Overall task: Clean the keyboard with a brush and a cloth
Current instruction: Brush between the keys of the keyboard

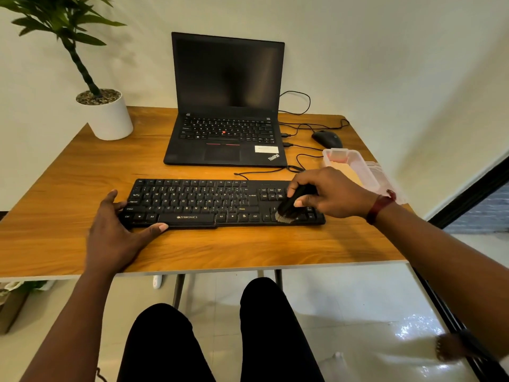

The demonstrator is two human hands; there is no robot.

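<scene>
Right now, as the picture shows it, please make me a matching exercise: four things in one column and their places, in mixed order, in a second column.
Things
1. brush
2. left hand
3. mouse
4. plant pot

Places
A. far left corner of the table
B. right of the laptop
C. left end of the keyboard
D. held in the right hand, bristles on the keyboard's right keys

Pairs: 1-D, 2-C, 3-B, 4-A

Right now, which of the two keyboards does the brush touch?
The separate Zebronics keyboard nearest the person, not the one on the laptop: the right hand holds the brush on its right-end keys.
</scene>
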